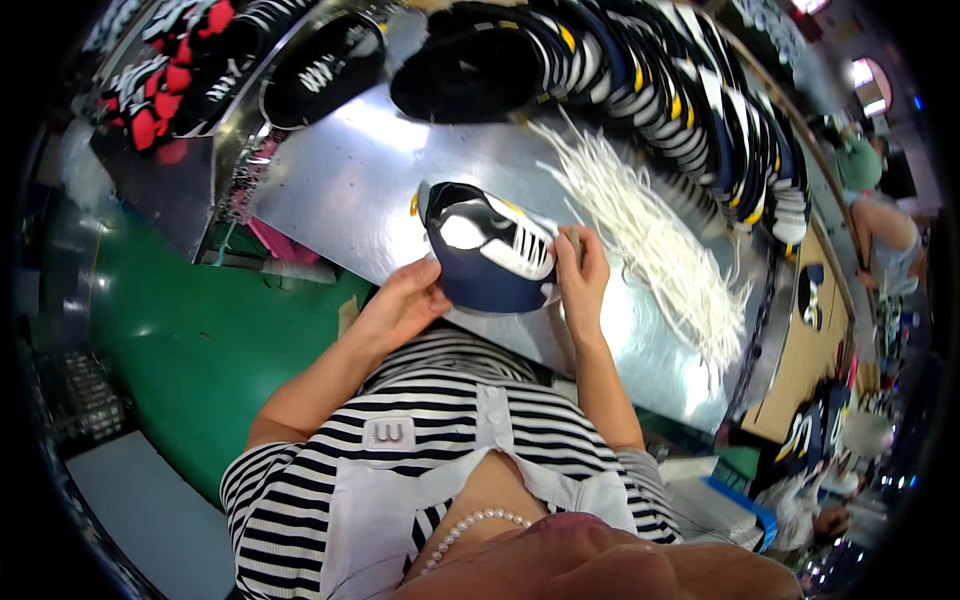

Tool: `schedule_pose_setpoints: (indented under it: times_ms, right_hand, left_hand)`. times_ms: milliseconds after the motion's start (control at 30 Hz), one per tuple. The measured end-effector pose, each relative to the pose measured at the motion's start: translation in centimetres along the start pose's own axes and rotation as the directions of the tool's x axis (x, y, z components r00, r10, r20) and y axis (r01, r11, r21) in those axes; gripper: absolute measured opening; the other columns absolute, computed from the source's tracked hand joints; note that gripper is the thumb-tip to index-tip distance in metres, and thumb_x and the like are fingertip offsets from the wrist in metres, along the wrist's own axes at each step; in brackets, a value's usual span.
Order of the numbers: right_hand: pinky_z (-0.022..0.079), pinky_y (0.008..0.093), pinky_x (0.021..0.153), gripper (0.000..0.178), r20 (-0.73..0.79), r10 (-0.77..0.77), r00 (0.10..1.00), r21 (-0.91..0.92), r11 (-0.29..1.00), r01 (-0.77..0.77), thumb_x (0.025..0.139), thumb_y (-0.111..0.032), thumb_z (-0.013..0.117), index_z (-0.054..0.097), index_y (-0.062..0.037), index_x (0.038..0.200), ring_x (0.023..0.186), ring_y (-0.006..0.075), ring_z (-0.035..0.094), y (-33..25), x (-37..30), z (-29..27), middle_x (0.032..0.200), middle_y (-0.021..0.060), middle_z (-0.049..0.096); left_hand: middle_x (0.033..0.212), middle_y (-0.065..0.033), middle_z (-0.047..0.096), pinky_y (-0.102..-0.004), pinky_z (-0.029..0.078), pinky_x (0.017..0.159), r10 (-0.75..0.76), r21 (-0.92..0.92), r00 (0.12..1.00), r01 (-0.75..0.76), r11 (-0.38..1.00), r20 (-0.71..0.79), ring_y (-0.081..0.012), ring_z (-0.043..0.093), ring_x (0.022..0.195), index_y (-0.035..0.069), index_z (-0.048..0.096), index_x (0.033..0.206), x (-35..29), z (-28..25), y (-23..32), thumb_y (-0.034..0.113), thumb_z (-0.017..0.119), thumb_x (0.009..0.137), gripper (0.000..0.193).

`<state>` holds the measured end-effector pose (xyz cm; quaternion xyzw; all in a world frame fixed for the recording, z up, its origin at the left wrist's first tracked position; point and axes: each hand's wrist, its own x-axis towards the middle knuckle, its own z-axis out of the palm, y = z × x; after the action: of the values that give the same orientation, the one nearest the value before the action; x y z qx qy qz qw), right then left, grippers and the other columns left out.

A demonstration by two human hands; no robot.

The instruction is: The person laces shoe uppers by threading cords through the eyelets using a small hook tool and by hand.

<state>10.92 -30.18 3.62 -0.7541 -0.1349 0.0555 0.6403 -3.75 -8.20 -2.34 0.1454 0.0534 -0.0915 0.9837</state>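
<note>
A navy shoe upper (pixel 500 285) with black lining, white patches and yellow trim is held tilted above the near edge of the metal table. White lace rows cross its opening. My left hand (pixel 405 305) grips its lower left side between thumb and fingers. Around its right end, beside the lace rows, my right hand (pixel 582 272) is closed. Whether a loose lace end is also between those fingers cannot be made out. Right of this hand lies a long bundle of white shoelaces (pixel 650 245) on the tabletop.
A long curved row of stacked shoe uppers (pixel 640 100) lines the table's (pixel 340 190) far and right sides. Black laced shoes (pixel 325 75) and red-and-black pieces (pixel 165 95) lie far left. Green floor (pixel 200 350) shows at left. At far right sits another person (pixel 885 225).
</note>
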Motion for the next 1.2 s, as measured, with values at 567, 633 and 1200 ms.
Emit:
schedule_pose_setpoints:
  times_ms: [567,633,1200]
  right_hand:
    - [0.052,0.0413,0.067,0.028,0.132,-0.419,0.898,-0.635,0.66,0.401,0.086,-0.024,0.071,0.062,-0.009,0.108,0.077,0.0284,0.066,4.8,9.3,-1.3,0.111,0.0086,0.056]
    - [0.052,0.0431,0.063,0.016,0.155,-0.44,0.884,-0.648,0.63,0.428,0.087,-0.018,0.066,0.061,-0.0084,0.099,0.072,0.0302,0.065,5.2,9.3,-0.9,0.105,0.0085,0.058]
    - [0.049,0.0378,0.057,0.008,0.038,-0.472,0.881,-0.567,0.715,0.408,0.087,-0.015,0.068,0.063,-0.0109,0.092,0.067,0.0258,0.064,6.0,10.2,-0.4,0.092,0.0025,0.061]
  left_hand:
    - [0.116,-0.0262,0.059,-0.0446,0.05,0.084,0.668,0.392,0.669,0.547,-0.74,0.326,-0.0418,0.06,0.1,-0.011,0.047,0.13,13.6,2.4,25.4,0.021,0.061,0.094,0.05]
    - [0.118,-0.027,0.059,-0.0444,0.048,0.089,0.58,0.314,0.733,0.491,-0.813,0.356,-0.042,0.058,0.106,-0.012,0.044,0.133,18.0,-2.8,28.3,0.026,0.06,0.095,0.056]
    - [0.135,-0.0174,0.055,-0.0388,0.039,0.106,0.678,0.843,0.574,-0.043,-0.536,0.46,-0.03,0.052,0.125,-0.004,0.048,0.137,20.6,-5.7,27.7,0.026,0.05,0.103,0.045]
